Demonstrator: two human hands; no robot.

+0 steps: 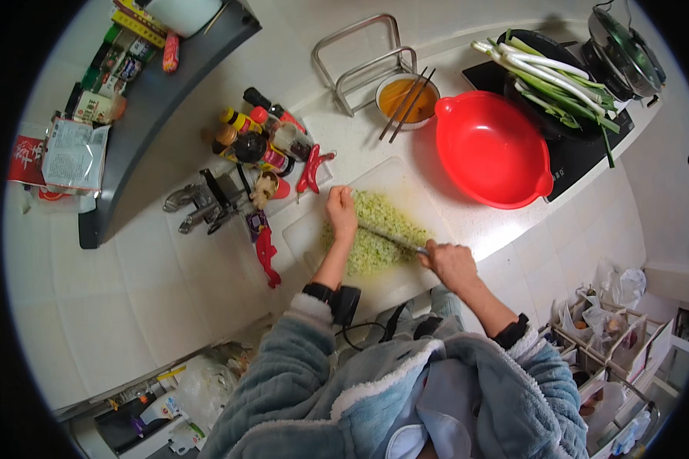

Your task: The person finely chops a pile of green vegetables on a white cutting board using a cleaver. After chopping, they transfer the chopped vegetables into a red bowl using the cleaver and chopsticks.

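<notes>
A heap of finely chopped pale green vegetable [372,256] covers the middle of a white cutting board [394,177]. Across the heap lies the blade of a knife [393,237], seen nearly edge-on. My right hand [450,264] is closed around its handle at the right side of the board. At the other end of the blade, my left hand [342,214] has its fingers curled together against the knife near the tip; its fingertips are partly hidden. Red chili peppers [311,170] lie just beyond my left hand, at the board's far left.
Right of the board sits a red plastic basin [491,149]. Behind it are a bowl of beaten egg [408,99] with chopsticks across it and scallions [559,73] over a black pan. Sauce bottles [256,141], a knife rack [210,200] and a dark shelf [149,122] are leftward.
</notes>
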